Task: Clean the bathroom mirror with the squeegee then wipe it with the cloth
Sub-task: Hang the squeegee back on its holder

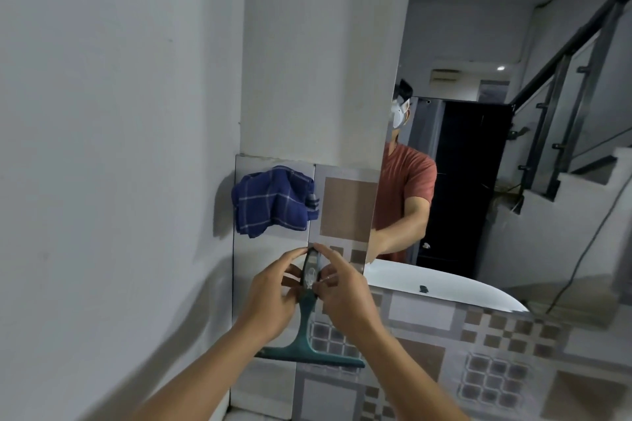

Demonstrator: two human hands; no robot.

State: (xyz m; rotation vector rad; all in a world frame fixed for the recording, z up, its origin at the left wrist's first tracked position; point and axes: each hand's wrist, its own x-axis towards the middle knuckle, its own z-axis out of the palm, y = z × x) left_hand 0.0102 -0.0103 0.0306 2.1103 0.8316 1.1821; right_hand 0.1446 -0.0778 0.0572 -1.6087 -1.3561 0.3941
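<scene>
A teal squeegee [305, 335] hangs blade-down against the tiled wall, its dark handle top at a clear hook. My left hand [270, 297] and my right hand [345, 294] both pinch the handle top from either side. A blue checked cloth [270, 202] hangs on the wall tiles above and to the left of my hands. The mirror [496, 147] fills the right half of the view and reflects a person in a red shirt.
A plain white wall runs along the left. Patterned grey and brown tiles [478, 362] cover the wall below the mirror. The mirror reflects a white basin rim [444, 287], a dark doorway and a staircase with a railing.
</scene>
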